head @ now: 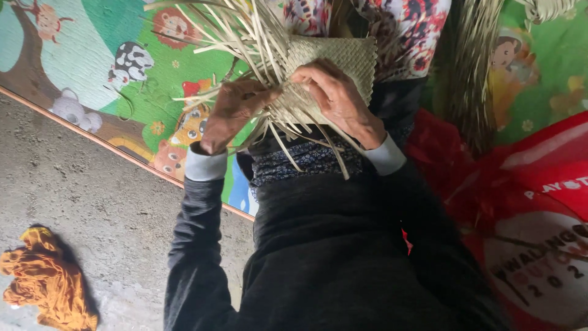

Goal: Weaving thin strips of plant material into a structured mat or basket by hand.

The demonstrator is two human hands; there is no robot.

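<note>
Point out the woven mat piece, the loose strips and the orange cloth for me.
woven mat (pixel 343 58): head view, on the finished plaited patch above the right hand.
loose strips (pixel 245 30): head view, on the unwoven ends fanning up and left.
orange cloth (pixel 46 279): head view, on the crumpled middle, on the concrete floor.

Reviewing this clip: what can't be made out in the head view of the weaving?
- Fingertips of the left hand and right hand: curled into the loose strips, so the grip is unclear.
- Woven mat: near edge hidden by both hands.
- Strip ends: cut off by the top edge.
- Red bag: cut off at right.
</note>
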